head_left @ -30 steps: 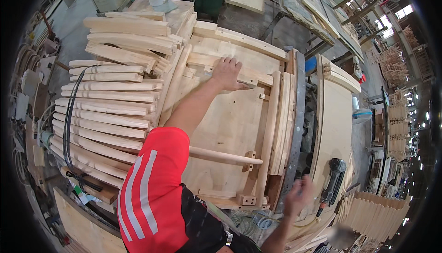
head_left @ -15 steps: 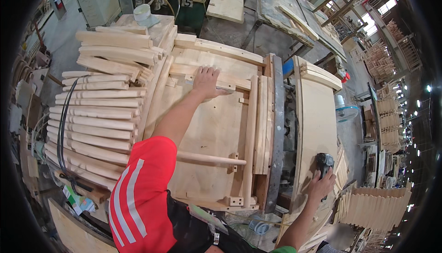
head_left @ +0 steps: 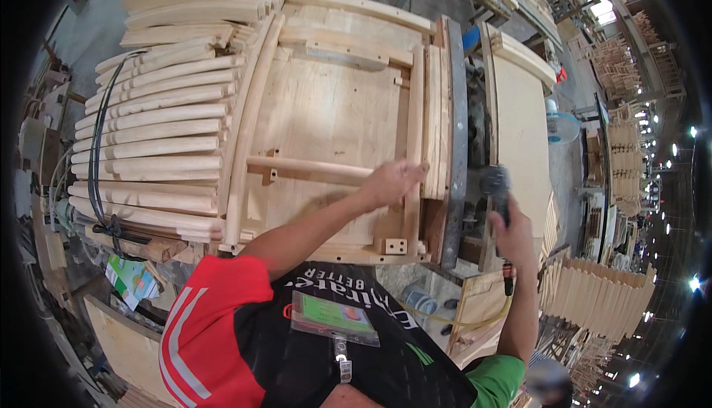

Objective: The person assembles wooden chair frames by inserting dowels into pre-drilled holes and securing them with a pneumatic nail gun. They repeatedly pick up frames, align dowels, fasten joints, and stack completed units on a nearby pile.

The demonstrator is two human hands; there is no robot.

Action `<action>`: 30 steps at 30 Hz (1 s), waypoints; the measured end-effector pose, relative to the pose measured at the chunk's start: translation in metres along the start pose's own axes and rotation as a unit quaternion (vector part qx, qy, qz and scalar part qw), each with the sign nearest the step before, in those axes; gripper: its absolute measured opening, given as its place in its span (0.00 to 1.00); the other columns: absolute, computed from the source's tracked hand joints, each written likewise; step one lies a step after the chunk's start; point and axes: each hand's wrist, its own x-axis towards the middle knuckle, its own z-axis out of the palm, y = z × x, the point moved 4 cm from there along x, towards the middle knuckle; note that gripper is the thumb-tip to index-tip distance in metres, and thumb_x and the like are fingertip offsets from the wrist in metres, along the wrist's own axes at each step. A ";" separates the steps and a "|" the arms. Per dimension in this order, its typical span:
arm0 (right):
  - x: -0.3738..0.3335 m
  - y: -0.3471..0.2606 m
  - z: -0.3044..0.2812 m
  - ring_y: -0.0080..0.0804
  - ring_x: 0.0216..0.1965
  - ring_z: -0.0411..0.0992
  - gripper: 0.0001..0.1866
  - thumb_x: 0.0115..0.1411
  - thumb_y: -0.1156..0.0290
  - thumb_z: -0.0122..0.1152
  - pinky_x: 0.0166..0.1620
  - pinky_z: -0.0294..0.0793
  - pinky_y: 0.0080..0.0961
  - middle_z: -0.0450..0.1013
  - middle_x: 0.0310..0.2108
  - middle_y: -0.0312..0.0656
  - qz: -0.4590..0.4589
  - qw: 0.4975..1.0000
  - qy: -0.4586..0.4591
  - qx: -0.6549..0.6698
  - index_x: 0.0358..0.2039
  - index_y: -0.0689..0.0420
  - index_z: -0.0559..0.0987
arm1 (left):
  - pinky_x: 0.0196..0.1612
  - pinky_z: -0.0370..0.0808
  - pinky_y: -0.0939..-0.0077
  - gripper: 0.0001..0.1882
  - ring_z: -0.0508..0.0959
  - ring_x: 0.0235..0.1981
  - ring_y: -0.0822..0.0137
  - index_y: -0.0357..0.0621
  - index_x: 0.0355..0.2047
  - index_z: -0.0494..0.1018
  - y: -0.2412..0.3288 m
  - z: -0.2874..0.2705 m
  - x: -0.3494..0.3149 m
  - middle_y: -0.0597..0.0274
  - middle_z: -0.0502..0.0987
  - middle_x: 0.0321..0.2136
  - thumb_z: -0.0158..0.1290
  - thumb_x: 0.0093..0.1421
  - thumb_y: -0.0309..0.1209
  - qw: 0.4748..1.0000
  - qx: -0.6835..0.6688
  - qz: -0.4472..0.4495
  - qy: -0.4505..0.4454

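Over the right end of a round wooden rung (head_left: 311, 166) is my left hand (head_left: 397, 183), its fingers drawn together at the long side rail (head_left: 414, 126). Blur and the hand itself hide what, if anything, it grips. The rung lies across a wooden jig board (head_left: 326, 111), beside small drilled blocks. In my right hand (head_left: 515, 234) is a black air-powered tool (head_left: 497, 182), raised right of the jig and smeared by motion. Its grip is wrapped by my fingers, and a yellow hose (head_left: 475, 325) trails below it.
Stacked wooden slats (head_left: 163, 133), looped by a black cable (head_left: 98, 148), line the left side. A grey metal bar (head_left: 454, 141) edges the jig on the right, with a narrow panel (head_left: 523, 119) beyond. Bundled wooden parts (head_left: 601, 297) stand lower right.
My left hand has left the far crosspiece and come nearer, to the rung's right end. The right hand has lifted the tool from above the right-hand panel toward the jig. The view has tilted down.
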 end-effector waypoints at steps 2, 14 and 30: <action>-0.010 -0.078 0.018 0.64 0.48 0.80 0.34 0.65 0.65 0.66 0.50 0.80 0.47 0.80 0.44 0.64 -0.015 0.987 -0.113 -0.114 0.67 0.69 0.68 | 0.32 0.81 0.71 0.33 0.82 0.31 0.65 0.38 0.58 0.74 -0.006 0.020 -0.053 0.52 0.82 0.37 0.54 0.72 0.58 0.982 -0.169 -0.081 -0.036; 0.003 -0.151 0.127 0.67 0.49 0.79 0.48 0.65 0.43 0.62 0.54 0.77 0.52 0.80 0.43 0.70 -0.021 0.902 -0.423 -0.088 0.69 0.71 0.62 | 0.19 0.72 0.85 0.22 0.80 0.25 0.70 0.50 0.56 0.75 -0.099 -0.015 -0.084 0.60 0.84 0.38 0.56 0.70 0.49 0.880 -0.446 -0.138 -0.090; 0.030 -0.171 0.137 0.62 0.52 0.80 0.41 0.64 0.43 0.61 0.56 0.78 0.48 0.80 0.46 0.66 -0.011 0.872 -0.459 -0.168 0.55 0.75 0.72 | 0.24 0.75 0.78 0.18 0.82 0.29 0.68 0.53 0.53 0.78 -0.122 -0.019 -0.059 0.62 0.85 0.39 0.59 0.68 0.46 0.827 -0.520 -0.159 -0.141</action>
